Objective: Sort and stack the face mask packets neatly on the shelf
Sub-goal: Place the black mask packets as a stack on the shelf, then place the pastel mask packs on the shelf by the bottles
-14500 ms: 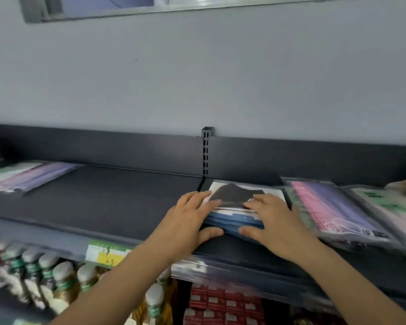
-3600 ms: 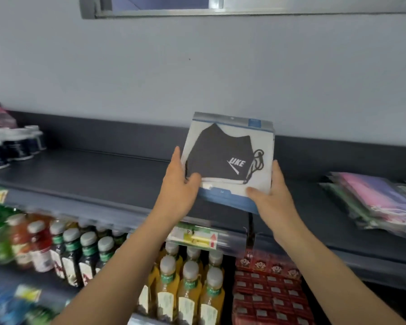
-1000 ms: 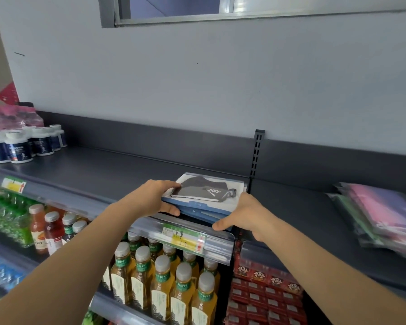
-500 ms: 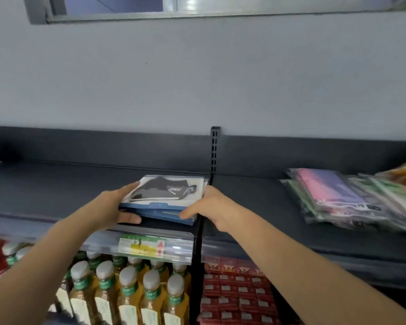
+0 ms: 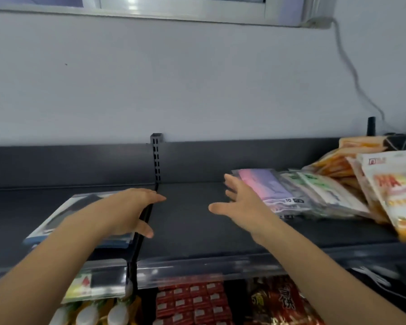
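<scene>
The left hand (image 5: 131, 212) and right hand (image 5: 242, 202) are held spread, empty; boxed masks (image 5: 80, 202) are stacked beneath the left wrist, pink packets (image 5: 265, 184) beside the right hand, apparently reached for next.

Left hand (image 5: 131, 212) and forearm hide much of the mask packet stack (image 5: 59, 212) — printing blurred.

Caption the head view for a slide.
Open left hand above blue-white black-mask packets; open right hand beside pink-purple plastic packets on dark shelf.
</scene>
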The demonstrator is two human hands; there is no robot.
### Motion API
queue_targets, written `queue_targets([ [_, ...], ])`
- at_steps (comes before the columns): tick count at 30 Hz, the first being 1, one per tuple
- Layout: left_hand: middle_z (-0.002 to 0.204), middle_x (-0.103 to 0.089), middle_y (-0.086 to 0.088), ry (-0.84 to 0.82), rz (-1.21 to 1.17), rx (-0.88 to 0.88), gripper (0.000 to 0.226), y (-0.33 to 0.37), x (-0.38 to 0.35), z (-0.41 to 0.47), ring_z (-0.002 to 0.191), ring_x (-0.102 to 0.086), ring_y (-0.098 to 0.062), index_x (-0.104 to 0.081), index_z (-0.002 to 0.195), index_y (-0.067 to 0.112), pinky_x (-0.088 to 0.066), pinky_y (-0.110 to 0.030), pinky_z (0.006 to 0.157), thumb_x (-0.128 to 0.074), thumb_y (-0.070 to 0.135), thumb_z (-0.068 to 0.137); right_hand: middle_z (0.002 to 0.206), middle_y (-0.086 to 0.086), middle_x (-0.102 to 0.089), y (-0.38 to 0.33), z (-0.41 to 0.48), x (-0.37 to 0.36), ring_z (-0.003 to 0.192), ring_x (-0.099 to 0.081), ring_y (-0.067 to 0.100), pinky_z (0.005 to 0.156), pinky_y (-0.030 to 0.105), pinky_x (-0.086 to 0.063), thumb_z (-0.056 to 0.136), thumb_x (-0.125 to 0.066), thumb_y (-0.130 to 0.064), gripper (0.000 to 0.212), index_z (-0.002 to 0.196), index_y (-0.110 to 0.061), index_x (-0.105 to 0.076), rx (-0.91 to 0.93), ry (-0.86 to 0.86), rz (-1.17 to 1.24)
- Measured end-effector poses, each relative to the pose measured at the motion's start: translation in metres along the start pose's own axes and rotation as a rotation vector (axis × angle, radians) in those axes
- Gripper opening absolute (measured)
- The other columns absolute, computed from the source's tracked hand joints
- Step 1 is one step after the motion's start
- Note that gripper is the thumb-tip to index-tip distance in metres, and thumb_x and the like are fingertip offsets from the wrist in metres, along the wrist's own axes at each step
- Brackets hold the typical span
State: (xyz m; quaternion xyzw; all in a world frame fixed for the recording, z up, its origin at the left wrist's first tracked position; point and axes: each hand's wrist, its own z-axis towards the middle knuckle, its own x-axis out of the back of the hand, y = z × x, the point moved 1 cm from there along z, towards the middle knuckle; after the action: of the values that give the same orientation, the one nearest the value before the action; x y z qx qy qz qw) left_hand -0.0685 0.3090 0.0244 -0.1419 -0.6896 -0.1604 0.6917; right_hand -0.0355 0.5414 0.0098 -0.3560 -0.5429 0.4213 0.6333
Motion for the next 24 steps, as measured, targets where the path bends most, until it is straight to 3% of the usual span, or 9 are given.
queue_targets([
  [4, 0.152, -0.029, 0.011, -0.002, -0.107, -0.076, 0.081, 0.022, 0.007, 0.016, 0.139, -0.029, -0.009, -0.024, 0.147, 0.032, -0.026, -0.023, 0.109, -0.063, 0.054, 0.079, 0.154, -0.002, -0.027, 0.020, -0.002, 0.065, 0.139, -0.029, 0.016, 0.105, 0.027, -0.028, 0.084, -0.067, -0.020, 0.080, 0.149, -0.019, -0.021, 0.049, 0.241, -0.308],
  [7, 0.153, -0.030, 0.006, -0.039, -0.238, -0.147, 0.090, 0.062, -0.001, 0.041, 0.139, -0.031, -0.013, -0.024, 0.148, 0.028, -0.028, -0.028, 0.112, -0.052, 0.067, 0.072, 0.154, 0.004, -0.027, 0.038, 0.004, 0.100, 0.140, -0.028, 0.022, 0.109, 0.031, -0.026, 0.086, -0.065, -0.031, 0.077, 0.149, -0.015, -0.022, -0.052, 0.344, -0.373],
  [9, 0.153, -0.031, 0.001, -0.058, -0.303, -0.153, 0.093, 0.089, -0.011, 0.062, 0.137, -0.035, -0.016, -0.023, 0.149, 0.025, -0.030, -0.031, 0.112, -0.048, 0.071, 0.072, 0.153, 0.006, -0.029, 0.051, 0.006, 0.113, 0.138, -0.031, 0.025, 0.109, 0.035, -0.028, 0.087, -0.062, -0.038, 0.076, 0.148, -0.015, -0.024, -0.141, 0.341, -0.356],
  [13, 0.149, -0.038, -0.006, -0.117, -0.489, -0.105, 0.078, 0.137, -0.032, 0.096, 0.133, -0.041, -0.020, -0.029, 0.146, 0.012, -0.031, -0.028, 0.110, -0.044, 0.061, 0.087, 0.152, 0.004, -0.031, 0.069, 0.006, 0.118, 0.137, -0.033, 0.024, 0.108, 0.033, -0.028, 0.088, -0.060, -0.040, 0.071, 0.147, -0.016, -0.028, -0.199, 0.243, -0.366],
  [17, 0.134, -0.038, 0.010, -0.079, -0.965, 0.053, 0.066, 0.169, -0.040, 0.117, 0.130, -0.041, -0.021, -0.033, 0.143, 0.010, -0.028, -0.019, 0.096, -0.042, 0.053, 0.093, 0.152, 0.004, -0.032, 0.075, 0.009, 0.110, 0.137, -0.033, 0.023, 0.107, 0.029, -0.028, 0.092, -0.054, -0.042, 0.062, 0.145, -0.019, -0.034, -0.200, 0.167, -0.465],
  [20, 0.139, -0.050, -0.006, -0.026, -1.297, 0.227, 0.109, 0.175, -0.053, 0.149, 0.120, -0.052, -0.029, -0.032, 0.143, 0.014, -0.043, -0.038, 0.100, -0.062, 0.075, 0.057, 0.151, 0.006, -0.034, 0.078, 0.011, 0.105, 0.137, -0.034, 0.024, 0.108, 0.030, -0.029, 0.092, -0.051, -0.045, 0.060, 0.145, -0.021, -0.034, -0.194, 0.146, -0.523],
  [21, 0.135, -0.052, -0.009, -0.012, -1.358, 0.271, 0.115, 0.174, -0.063, 0.162, 0.116, -0.055, -0.031, -0.030, 0.142, 0.015, -0.048, -0.044, 0.097, -0.068, 0.071, 0.048, 0.151, 0.006, -0.035, 0.078, 0.011, 0.104, 0.137, -0.034, 0.024, 0.108, 0.031, -0.030, 0.092, -0.051, -0.045, 0.060, 0.145, -0.021, -0.034, -0.195, 0.147, -0.515],
  [22, 0.131, -0.054, -0.011, -0.005, -1.383, 0.290, 0.110, 0.177, -0.063, 0.164, 0.113, -0.057, -0.032, -0.028, 0.140, 0.014, -0.050, -0.046, 0.093, -0.074, 0.060, 0.052, 0.151, 0.005, -0.035, 0.079, 0.011, 0.103, 0.137, -0.034, 0.024, 0.108, 0.031, -0.030, 0.092, -0.051, -0.045, 0.060, 0.145, -0.022, -0.034, -0.193, 0.148, -0.504],
  [24, 0.127, -0.053, -0.013, 0.021, -1.361, 0.313, 0.087, 0.187, -0.054, 0.151, 0.108, -0.058, -0.031, -0.022, 0.136, 0.013, -0.054, -0.044, 0.087, -0.076, 0.033, 0.072, 0.151, 0.005, -0.035, 0.081, 0.011, 0.103, 0.137, -0.034, 0.024, 0.108, 0.032, -0.030, 0.092, -0.052, -0.045, 0.061, 0.145, -0.022, -0.034, -0.189, 0.144, -0.480],
])
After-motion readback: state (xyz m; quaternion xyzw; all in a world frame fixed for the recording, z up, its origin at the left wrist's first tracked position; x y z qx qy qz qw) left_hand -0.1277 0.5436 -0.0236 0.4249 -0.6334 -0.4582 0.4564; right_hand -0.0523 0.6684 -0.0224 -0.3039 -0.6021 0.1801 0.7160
